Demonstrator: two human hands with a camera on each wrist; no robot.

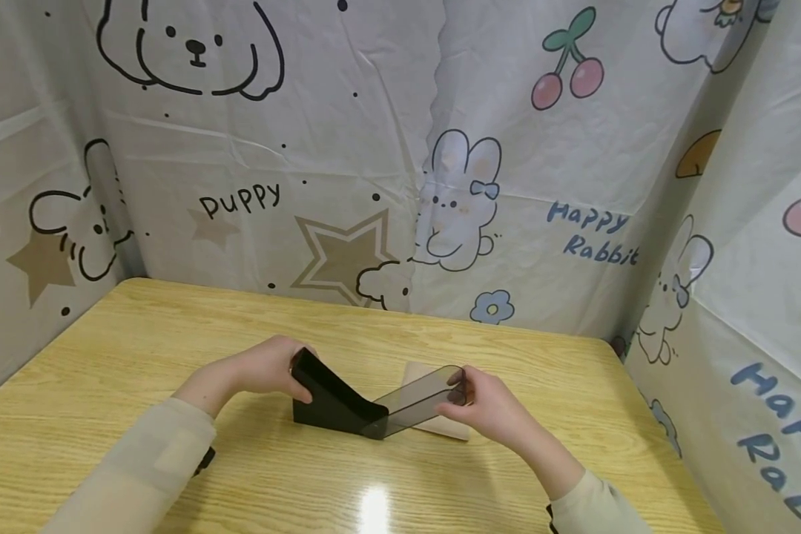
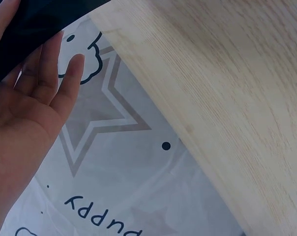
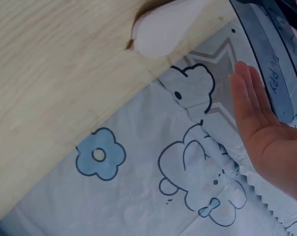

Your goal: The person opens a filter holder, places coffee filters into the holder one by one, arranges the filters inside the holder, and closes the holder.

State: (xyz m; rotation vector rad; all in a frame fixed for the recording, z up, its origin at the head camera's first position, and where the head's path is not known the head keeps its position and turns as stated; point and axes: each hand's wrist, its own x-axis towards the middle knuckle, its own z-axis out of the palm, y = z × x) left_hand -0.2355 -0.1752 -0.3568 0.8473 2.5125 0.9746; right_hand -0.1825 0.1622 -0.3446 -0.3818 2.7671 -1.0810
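Note:
A black, wedge-shaped holder (image 1: 327, 406) with a sloping open top stands on the table in the head view. My left hand (image 1: 274, 365) grips its tall end, thumb on the near side. A see-through smoky lid (image 1: 417, 397) slants up to the right from the holder's low end. Its raised end is pinched by my right hand (image 1: 490, 406), the thumb on the near face. Behind the lid lies a flat pale piece (image 1: 452, 427), partly hidden; the right wrist view shows its rounded end (image 3: 163, 32). In the left wrist view the black holder (image 2: 45, 24) fills the top corner.
The wood-grain table (image 1: 240, 475) reaches back to a printed cloth curtain (image 1: 334, 148) hanging behind it. More cloth (image 1: 761, 297) hangs along the right side, and another stretch (image 1: 47, 185) along the left.

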